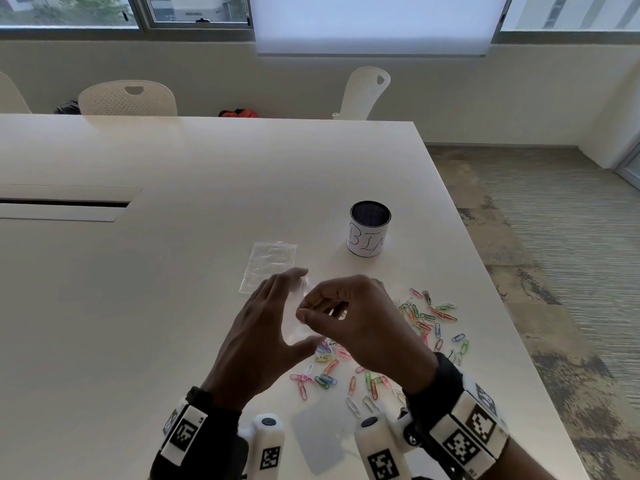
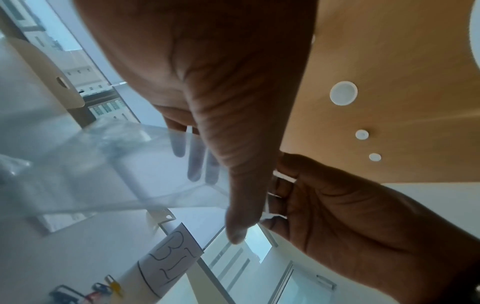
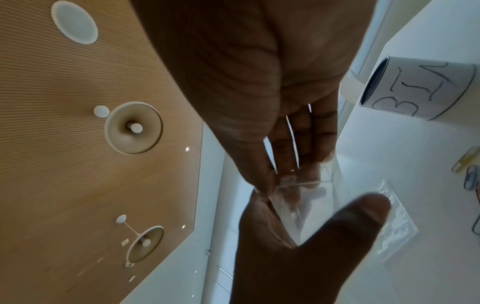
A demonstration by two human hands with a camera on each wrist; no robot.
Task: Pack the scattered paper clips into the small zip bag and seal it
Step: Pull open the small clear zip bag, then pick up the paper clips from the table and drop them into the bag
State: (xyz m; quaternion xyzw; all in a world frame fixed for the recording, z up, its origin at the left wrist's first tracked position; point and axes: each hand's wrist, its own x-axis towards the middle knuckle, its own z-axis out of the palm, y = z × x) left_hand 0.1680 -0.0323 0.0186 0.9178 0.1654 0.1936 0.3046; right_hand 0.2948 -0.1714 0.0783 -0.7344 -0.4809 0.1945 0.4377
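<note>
A small clear zip bag (image 1: pixel 292 323) hangs in the air between both hands, above the white table (image 1: pixel 173 271). My left hand (image 1: pixel 299 306) holds it in a wide C, thumb in front and fingers behind; the left wrist view shows those fingers through the plastic (image 2: pixel 103 164). My right hand (image 1: pixel 304 311) pinches the bag's near edge between thumb and fingertips, also visible in the right wrist view as bag (image 3: pixel 298 205). Coloured paper clips (image 1: pixel 426 320) lie scattered on the table under and to the right of the hands, with more clips (image 1: pixel 325 375) closer to me.
A second clear bag (image 1: pixel 270 265) lies flat on the table just beyond the hands. A cup labelled BIN (image 1: pixel 369 233) stands behind the clips to the right. The table's right edge (image 1: pixel 502 306) runs close past the clips. White chairs (image 1: pixel 128 98) stand on the far side.
</note>
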